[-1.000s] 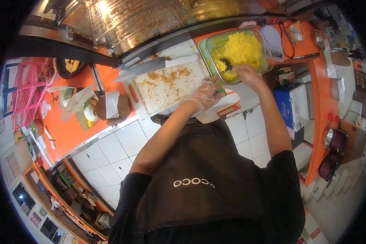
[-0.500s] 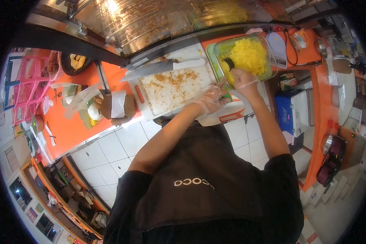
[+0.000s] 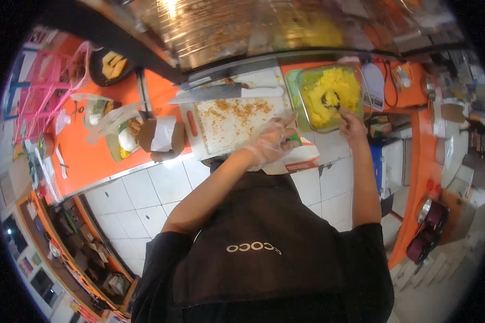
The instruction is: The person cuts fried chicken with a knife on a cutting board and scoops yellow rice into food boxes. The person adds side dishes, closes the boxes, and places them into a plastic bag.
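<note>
My gloved left hand point(image 3: 265, 143) is closed on a white and red paper food box point(image 3: 303, 156), beside the right end of the cutting board. Part of the box is hidden under the fingers and the clear glove. My right hand point(image 3: 353, 127) grips the handle of a black serving spoon point(image 3: 330, 105). Its bowl sits in yellow rice point(image 3: 319, 92), with some rice on it. The rice is heaped in a clear rectangular tub point(image 3: 305, 114) at the right of the counter.
A large knife point(image 3: 210, 93) lies across the far side of the crumb-covered white cutting board point(image 3: 215, 138). To the left stand a brown box point(image 3: 179, 135) and an opened food pack with an egg point(image 3: 127, 140). A scale point(image 3: 373, 81) sits behind the tub's right side.
My right hand and the spoon have moved from the tub's left side to the right, into the middle of the rice. The left hand still holds the box; the view has shifted slightly.
</note>
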The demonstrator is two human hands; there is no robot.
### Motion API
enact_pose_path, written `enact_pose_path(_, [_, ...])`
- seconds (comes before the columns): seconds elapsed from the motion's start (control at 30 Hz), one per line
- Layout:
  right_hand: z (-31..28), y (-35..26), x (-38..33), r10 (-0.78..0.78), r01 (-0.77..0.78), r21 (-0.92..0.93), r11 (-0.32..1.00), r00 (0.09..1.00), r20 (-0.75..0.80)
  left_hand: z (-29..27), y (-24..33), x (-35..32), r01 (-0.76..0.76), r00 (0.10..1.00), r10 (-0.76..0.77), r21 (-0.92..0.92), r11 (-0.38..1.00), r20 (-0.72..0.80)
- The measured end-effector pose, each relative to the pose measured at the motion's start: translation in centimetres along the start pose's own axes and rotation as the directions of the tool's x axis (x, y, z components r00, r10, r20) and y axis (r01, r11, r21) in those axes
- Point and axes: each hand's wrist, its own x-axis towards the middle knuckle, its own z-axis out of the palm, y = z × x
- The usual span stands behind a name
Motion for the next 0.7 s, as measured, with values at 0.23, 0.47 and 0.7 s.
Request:
enact_pose_path(0.23, [2.8,-1.3,-2.0,-0.581,0.693,-0.715,0.094,0.622,0.526,-9.9,5.6,-11.3,-0.195,0.959,0.189,-0.009,0.981,-0.210])
enact_pose_path(0.47, [34.1,-3.6,-15.7,-0.211,0.284,-0.399,0.872,0.953,0.217,-19.4,5.8,-28.7,-0.239,0.835,0.237,0.060,0.969,-0.497])
enact_pose_path(0.7, [56.5,-2.1,-15.2,-0.049,0.322,-0.189,0.928,0.606,0.794,-26.1,0.7,-42.9,0.067,0.569,-0.180,-0.172,0.983,-0.803])
